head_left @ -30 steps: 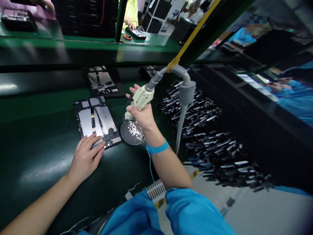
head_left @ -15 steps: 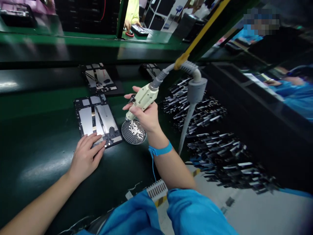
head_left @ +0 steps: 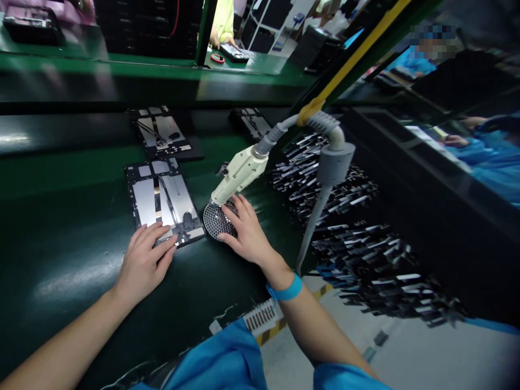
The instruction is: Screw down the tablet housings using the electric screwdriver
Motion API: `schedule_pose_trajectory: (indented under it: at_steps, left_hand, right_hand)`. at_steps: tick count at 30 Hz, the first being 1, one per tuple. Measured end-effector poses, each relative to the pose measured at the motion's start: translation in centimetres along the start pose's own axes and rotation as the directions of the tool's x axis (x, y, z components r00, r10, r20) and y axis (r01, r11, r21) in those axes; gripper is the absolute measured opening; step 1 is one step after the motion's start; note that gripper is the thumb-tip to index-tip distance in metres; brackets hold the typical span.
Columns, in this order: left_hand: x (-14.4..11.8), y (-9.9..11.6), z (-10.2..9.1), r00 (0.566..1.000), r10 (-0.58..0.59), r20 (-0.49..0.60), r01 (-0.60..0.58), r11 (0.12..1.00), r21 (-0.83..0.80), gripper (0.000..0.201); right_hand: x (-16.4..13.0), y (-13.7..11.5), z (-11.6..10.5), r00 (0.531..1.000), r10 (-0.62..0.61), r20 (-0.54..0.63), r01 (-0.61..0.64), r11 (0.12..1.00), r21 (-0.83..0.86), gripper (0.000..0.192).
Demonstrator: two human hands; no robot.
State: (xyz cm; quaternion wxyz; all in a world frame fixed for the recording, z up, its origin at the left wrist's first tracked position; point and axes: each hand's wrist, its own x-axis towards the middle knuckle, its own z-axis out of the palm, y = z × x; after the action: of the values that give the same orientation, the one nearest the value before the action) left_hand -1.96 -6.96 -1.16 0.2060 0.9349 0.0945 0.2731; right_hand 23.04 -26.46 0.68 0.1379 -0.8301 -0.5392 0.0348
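My left hand point(head_left: 144, 259) lies with stretched fingers on the lower edge of an opened tablet point(head_left: 177, 200), whose silver and black insides face up. My right hand point(head_left: 246, 230) is spread over the right part of a round perforated metal dish point(head_left: 216, 221). Its thumb and fingers are apart; whether they pick at something small in the dish's holes I cannot make out. Just above the dish, the pale electric screwdriver point(head_left: 239, 173) hangs tilted, its tip at the dish's upper edge, with no hand around it.
Another opened tablet point(head_left: 160, 131) lies behind, and a further one point(head_left: 252, 123) sits back right. A thick grey cable point(head_left: 312, 227) and yellow strap point(head_left: 312, 110) run by the screwdriver. Dense rows of dark strips point(head_left: 365, 260) stand to the right. Co-workers sit beyond.
My right hand has let go of the electric screwdriver and moved down onto the perforated dish. The screwdriver now hangs slightly further right. My left hand stays on the tablet.
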Motion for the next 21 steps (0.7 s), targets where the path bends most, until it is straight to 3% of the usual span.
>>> schedule_pose_trajectory:
  at_steps: [6,9,11,14,16,19,21]
  left_hand:
    - [-0.1,-0.1,0.2,1.0,0.01,-0.019,-0.01,1.0,0.006,0.024]
    - [0.0,0.0,0.2,1.0,0.013,-0.025,-0.012,1.0,0.011,0.023]
    - [-0.1,0.0,0.2,1.0,0.014,-0.026,-0.013,1.0,0.014,0.023]
    - [-0.1,-0.2,0.2,1.0,0.017,-0.023,-0.017,1.0,0.018,0.024]
    - [-0.1,-0.3,0.2,1.0,0.018,-0.021,-0.017,1.0,0.019,0.024]
    - [-0.1,-0.4,0.1,1.0,0.018,-0.017,-0.018,1.0,0.015,0.024]
    - [-0.1,-0.3,0.1,1.0,0.016,-0.014,-0.016,1.0,0.009,0.024]
  right_hand:
    - [-0.1,-0.3,0.3,0.999,0.04,-0.004,-0.04,0.999,0.005,0.08]
    - [-0.1,-0.1,-0.4,0.99,0.016,-0.139,0.004,0.99,0.143,0.08]
    - [0.7,-0.1,-1.1,0.964,0.066,-0.256,0.01,0.959,0.285,0.081]
    - [4.1,-0.8,-2.2,0.932,0.181,-0.314,0.031,0.824,0.565,0.094]
    - [7.3,-1.8,-2.9,0.938,0.16,-0.307,0.12,0.68,0.723,0.097]
    - [11.4,-3.6,-3.6,0.931,0.147,-0.333,0.218,0.508,0.833,0.082]
    - [12.6,-4.6,-3.8,0.893,0.2,-0.403,0.275,0.465,0.841,0.066]
